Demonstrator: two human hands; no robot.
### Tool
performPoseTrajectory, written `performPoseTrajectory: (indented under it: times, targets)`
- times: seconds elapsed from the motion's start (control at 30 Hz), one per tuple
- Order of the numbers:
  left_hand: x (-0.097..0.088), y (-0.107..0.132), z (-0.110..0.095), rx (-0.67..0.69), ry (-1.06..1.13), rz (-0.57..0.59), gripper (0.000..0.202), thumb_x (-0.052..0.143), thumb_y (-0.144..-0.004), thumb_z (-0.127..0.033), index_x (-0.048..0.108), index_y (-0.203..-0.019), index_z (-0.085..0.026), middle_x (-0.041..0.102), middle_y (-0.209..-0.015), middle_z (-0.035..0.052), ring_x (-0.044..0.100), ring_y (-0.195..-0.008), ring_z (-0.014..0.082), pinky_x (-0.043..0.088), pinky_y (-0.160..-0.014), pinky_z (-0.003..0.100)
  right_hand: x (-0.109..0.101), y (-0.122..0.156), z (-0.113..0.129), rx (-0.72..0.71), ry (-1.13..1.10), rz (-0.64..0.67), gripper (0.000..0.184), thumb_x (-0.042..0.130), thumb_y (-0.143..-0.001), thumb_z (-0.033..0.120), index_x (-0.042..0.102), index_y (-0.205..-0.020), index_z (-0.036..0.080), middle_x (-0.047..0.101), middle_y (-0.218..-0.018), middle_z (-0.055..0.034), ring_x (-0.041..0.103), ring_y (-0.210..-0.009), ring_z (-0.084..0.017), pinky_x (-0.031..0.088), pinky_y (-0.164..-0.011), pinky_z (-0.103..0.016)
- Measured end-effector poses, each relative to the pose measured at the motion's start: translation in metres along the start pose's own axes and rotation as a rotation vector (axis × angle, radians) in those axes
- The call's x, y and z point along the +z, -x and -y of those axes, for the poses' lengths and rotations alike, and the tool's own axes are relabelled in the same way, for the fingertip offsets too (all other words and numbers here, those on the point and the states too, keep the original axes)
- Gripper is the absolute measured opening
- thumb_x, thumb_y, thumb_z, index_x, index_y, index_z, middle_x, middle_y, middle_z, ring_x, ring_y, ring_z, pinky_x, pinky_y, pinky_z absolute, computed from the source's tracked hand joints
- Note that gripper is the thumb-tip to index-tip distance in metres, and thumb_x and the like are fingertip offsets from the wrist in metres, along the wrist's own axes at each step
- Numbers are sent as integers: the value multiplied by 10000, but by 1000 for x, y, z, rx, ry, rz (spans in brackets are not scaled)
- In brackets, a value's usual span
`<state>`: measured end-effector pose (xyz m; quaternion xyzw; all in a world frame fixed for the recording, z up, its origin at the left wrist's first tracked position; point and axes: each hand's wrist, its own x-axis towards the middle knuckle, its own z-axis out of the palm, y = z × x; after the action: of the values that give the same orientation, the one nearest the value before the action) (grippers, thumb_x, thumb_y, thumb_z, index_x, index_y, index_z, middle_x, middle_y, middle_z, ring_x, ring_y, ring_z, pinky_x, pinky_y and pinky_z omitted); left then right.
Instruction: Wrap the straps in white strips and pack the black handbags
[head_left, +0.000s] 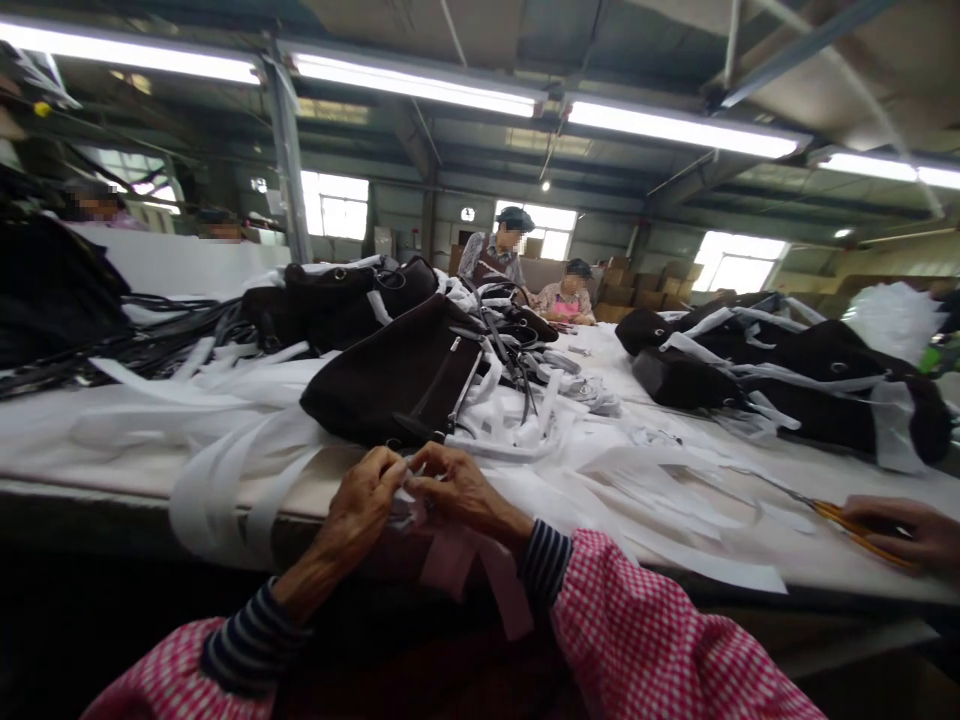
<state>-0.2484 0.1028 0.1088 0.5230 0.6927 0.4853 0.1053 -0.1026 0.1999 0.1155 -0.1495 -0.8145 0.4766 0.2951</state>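
Observation:
My left hand (366, 502) and my right hand (459, 490) meet at the table's front edge, fingertips pinched together. Between them they grip a thin white strip (504, 585), with ends hanging below my right hand over the edge. Just beyond my fingers lies a black bag (390, 375) with a zipper and a dark strap, its near edge close to my fingertips. What exactly the fingertips do with the strip is partly hidden by the fingers.
Loose white strips (214, 490) drape over the table edge at left. More black bags (810, 365) wrapped in white strips are piled at right. Another person's hand (904, 530) holds orange-handled scissors (829, 511) at far right. Two people (491, 255) work across the table.

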Motion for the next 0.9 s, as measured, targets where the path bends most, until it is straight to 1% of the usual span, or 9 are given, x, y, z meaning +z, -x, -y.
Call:
performPoseTrajectory:
  times: [0.07, 0.13, 0.27, 0.4, 0.47, 0.57, 0.63, 0.8, 0.9]
  targets:
    - [-3, 1, -3, -3, 33, 7, 310, 470, -884, -475, 576, -752, -215, 621, -751, 16, 590, -761, 226, 425, -724, 332, 0, -3, 1, -28, -13, 102, 105, 682, -853, 254, 680, -808, 159, 618, -755, 21, 538, -703, -125, 397, -649, -226]
    - [-7, 4, -5, -1, 87, 49, 316, 472, -911, -477, 581, -786, -208, 625, -770, 12, 594, -776, 215, 438, -744, 329, 0, -4, 4, -48, -5, 130, 151, 664, -863, 275, 693, -776, 154, 622, -723, 18, 536, -682, -127, 394, -653, -234]
    - [-18, 19, -3, 5, 196, 165, 306, 584, -918, -510, 595, -961, -207, 662, -907, 10, 620, -867, 205, 467, -789, 312, 4, 3, 8, -39, 35, 2, 231, 656, -865, 301, 677, -686, 157, 601, -670, 11, 522, -664, -134, 372, -630, -242]
    - [-22, 30, 4, 75, 205, 274, 398, 771, -788, -349, 581, -1115, -227, 695, -1076, 21, 647, -1014, 223, 480, -875, 316, 9, 9, 6, 64, -58, -91, 191, 656, -839, 281, 686, -696, 159, 605, -682, -3, 531, -661, -145, 379, -615, -251]
    - [-21, 29, 6, 113, 154, 268, 346, 747, -794, -292, 593, -1098, -230, 701, -1045, 13, 651, -994, 217, 471, -868, 312, 10, 11, 7, 75, -88, -125, 190, 652, -844, 290, 691, -708, 161, 593, -678, -2, 523, -658, -146, 384, -622, -258]
    - [-22, 25, 5, 129, 124, 257, 192, 683, -854, -310, 620, -1014, -225, 696, -967, -1, 643, -920, 199, 451, -793, 290, 9, 17, 15, -33, -14, -197, 203, 668, -850, 288, 677, -684, 172, 585, -713, -3, 523, -707, -151, 382, -660, -265]
    - [-24, 21, 4, 132, 144, 269, 168, 676, -861, -318, 628, -985, -215, 689, -956, -4, 634, -913, 193, 438, -778, 284, 6, 25, 21, -97, 31, -222, 213, 682, -862, 289, 671, -681, 178, 577, -718, 1, 525, -712, -149, 380, -672, -268]
    - [-32, 19, 0, 123, 235, 343, 186, 704, -811, -297, 649, -948, -185, 664, -919, -6, 603, -892, 185, 420, -765, 274, 1, 44, 31, -92, -19, -178, 241, 665, -905, 265, 649, -679, 182, 546, -638, 20, 498, -615, -131, 375, -631, -263]
    - [-34, 20, -2, 87, 281, 397, 184, 696, -796, -308, 664, -911, -168, 654, -865, -3, 587, -836, 182, 422, -742, 276, -4, 53, 33, -149, 13, 14, 218, 644, -905, 202, 632, -689, 179, 562, -688, 15, 520, -645, -130, 381, -637, -253]
